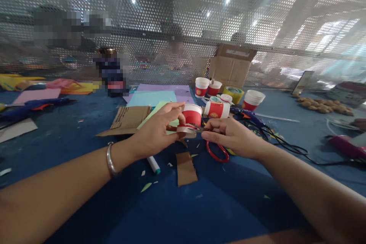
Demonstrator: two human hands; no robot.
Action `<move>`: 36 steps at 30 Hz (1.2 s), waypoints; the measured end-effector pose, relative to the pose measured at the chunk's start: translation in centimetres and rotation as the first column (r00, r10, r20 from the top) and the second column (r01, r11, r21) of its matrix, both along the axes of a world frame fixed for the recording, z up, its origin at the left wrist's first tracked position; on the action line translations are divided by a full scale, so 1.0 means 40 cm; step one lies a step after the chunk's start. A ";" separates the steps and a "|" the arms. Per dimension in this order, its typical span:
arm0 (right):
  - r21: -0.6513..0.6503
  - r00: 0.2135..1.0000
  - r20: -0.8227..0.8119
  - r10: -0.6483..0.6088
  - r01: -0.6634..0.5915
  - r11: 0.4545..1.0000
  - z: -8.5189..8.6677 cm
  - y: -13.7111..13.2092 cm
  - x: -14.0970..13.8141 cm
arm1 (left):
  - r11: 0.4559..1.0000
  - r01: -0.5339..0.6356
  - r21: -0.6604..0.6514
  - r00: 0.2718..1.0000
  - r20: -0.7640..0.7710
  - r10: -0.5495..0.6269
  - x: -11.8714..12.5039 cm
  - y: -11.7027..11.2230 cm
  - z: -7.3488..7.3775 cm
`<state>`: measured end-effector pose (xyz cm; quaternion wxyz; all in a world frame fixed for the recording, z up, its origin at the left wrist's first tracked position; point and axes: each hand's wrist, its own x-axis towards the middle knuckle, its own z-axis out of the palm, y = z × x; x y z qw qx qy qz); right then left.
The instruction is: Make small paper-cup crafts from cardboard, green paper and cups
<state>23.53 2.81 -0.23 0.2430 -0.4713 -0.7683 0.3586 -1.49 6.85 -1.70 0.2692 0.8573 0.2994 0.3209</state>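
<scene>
My left hand (164, 124), a silver bangle at its wrist, is closed on a red and white paper cup (192, 113), fingers and thumb at its left side. A white curved edge (187, 132) shows at the lower part of the cup, beside my thumb. My right hand (221, 133) is closed on scissors (196, 126), whose metal blades point left against the cup. Below this hand a red handle loop (217, 156) shows; the fingers hide how it joins the blades. A brown cardboard piece (186, 169) lies beneath the hands, near a white marker (153, 164).
More paper cups (201, 87) stand behind, one cup (217, 109) on its side, near yellow tape (233, 93). A blue glue gun (251, 116) with black cable lies right. Coloured paper (154, 98) and folded cardboard (131, 117) lie left. A perforated metal screen (171, 19) rises behind.
</scene>
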 end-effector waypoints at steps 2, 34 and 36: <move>-0.044 1.000 0.018 0.013 -0.012 0.999 0.008 0.004 0.010 | 0.999 0.025 -0.027 1.000 0.007 -0.024 -0.003 0.006 -0.001; -0.010 0.899 -0.424 -0.113 0.120 0.993 0.025 0.017 0.052 | 0.909 0.091 0.408 0.996 -0.034 -0.085 0.007 -0.020 0.003; 0.009 0.855 -0.476 -0.207 0.240 0.971 0.035 0.018 0.065 | 0.958 0.081 0.274 0.996 0.019 -0.090 0.005 -0.017 -0.004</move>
